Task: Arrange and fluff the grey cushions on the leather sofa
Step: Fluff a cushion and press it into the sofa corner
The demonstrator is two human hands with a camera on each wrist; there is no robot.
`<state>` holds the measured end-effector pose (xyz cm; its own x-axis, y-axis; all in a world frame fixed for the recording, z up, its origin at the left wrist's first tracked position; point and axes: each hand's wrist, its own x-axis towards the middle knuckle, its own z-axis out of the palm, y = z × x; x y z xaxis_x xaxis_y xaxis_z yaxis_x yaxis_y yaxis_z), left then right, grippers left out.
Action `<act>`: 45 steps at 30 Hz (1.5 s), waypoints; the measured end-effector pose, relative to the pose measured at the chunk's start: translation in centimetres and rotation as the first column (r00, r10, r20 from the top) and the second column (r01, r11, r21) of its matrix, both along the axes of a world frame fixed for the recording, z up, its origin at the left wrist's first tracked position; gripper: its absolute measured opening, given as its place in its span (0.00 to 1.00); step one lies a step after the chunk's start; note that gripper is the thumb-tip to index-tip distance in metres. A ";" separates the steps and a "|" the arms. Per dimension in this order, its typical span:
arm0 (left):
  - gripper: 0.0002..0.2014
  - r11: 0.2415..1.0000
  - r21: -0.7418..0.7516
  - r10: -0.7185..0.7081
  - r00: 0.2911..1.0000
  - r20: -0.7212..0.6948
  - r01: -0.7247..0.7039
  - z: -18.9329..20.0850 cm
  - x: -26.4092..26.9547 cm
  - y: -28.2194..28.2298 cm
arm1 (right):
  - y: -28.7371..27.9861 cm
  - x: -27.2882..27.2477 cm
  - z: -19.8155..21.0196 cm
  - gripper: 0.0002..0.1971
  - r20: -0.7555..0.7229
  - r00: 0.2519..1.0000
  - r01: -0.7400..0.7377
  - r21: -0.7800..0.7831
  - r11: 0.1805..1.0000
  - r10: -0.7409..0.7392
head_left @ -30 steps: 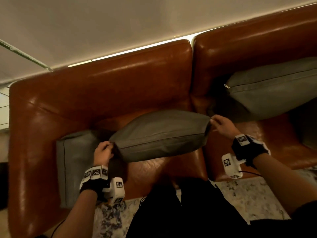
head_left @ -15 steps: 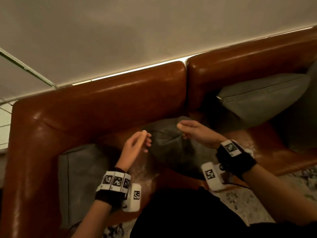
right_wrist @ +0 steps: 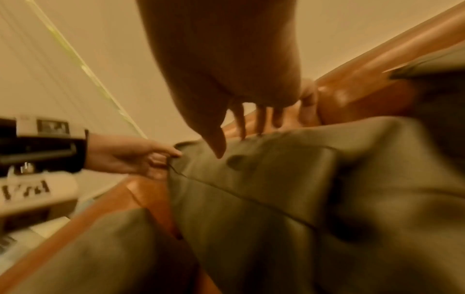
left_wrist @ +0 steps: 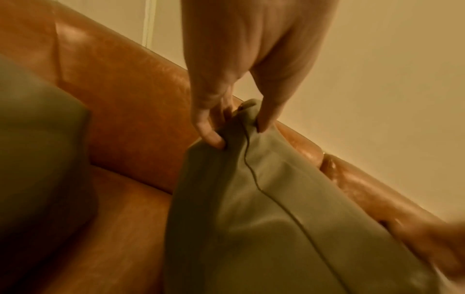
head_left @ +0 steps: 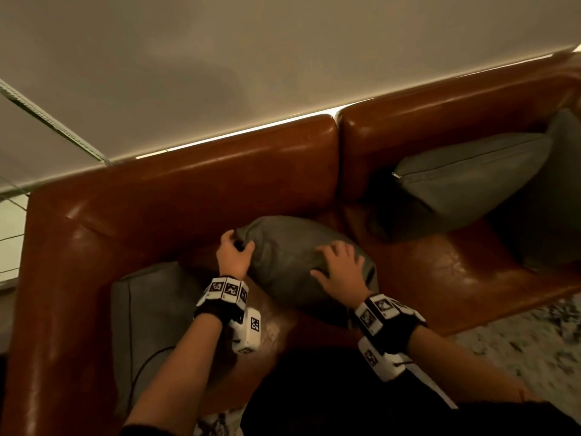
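Nearest the camera, two forearms reach up from 6 o'clock, each with a marker-covered wrist band strapped on. The left hand sits just left of centre — its thumb and fingers are curled round the top left corner of the middle cushion, pinching the fabric beside the seam, as the left wrist view shows plainly. The right hand lies toward 4 o'clock of it, palm down on the same cushion with fingers spread and fairly straight, pressing into the fabric rather than closing on it; the right wrist view is blurred, but it shows small dents under the fingertips. This grey cushion rests on the seat of the leather sofa, near the join between the two back sections. At 8 o'clock a second grey cushion lies in the sofa's left corner by the armrest. Farther off at 2 o'clock, a third cushion leans against the right-hand backrest, zip pull at its left corner — another grey one stands just beside it at the frame's edge. A patterned rug shows at 4 o'clock, and a pale wall fills 12 o'clock.
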<state>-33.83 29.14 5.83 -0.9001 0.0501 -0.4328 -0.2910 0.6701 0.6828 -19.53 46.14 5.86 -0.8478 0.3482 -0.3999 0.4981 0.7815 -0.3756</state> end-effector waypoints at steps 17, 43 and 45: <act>0.18 0.901 -0.219 -0.368 0.927 0.074 0.376 1.1 -3.9 2.2 | 11.7 7.1 -0.7 0.25 0.103 0.751 0.627 -0.424 0.654 -0.653; 0.29 0.981 -0.107 0.165 0.986 -0.002 -0.165 1.2 1.3 -4.3 | 12.4 -1.8 0.7 0.20 -0.128 0.796 0.532 -0.317 0.785 -0.591; 0.33 0.968 -0.100 0.240 0.968 0.072 -0.232 0.8 1.9 -4.2 | 11.5 -2.4 -0.1 0.21 -0.056 0.750 0.603 -0.350 0.717 -0.659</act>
